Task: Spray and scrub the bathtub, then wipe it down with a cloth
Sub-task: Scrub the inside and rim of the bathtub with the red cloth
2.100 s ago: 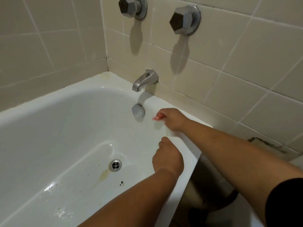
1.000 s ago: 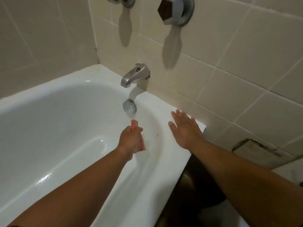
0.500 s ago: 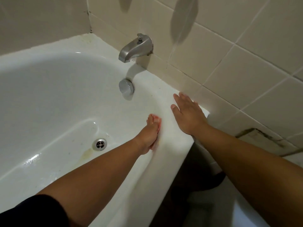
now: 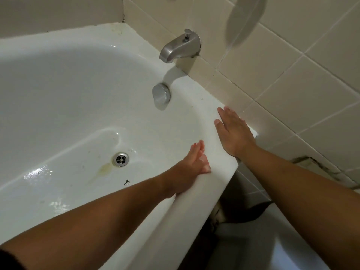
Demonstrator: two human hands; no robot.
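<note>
Had the drain [image 4: 120, 159] and its yellowish stain [image 4: 106, 168] well off to the left, on the floor of the bathtub [image 4: 58, 84]. Pressed the left hand [image 4: 191, 162] flat against the inner side wall just below the rim, fingers straight and together, with a pink scrubber [image 4: 206, 166] pinned beneath and only its edges showing. Laid the right hand [image 4: 233, 133] palm-down on the rim just beside it, fingers outstretched and close together, holding nothing. Judged the unscrubbed wall to run lengthwise along the rim, back toward the body. Probably called for a left-hand stroke that way, with the right hand bracing.
</note>
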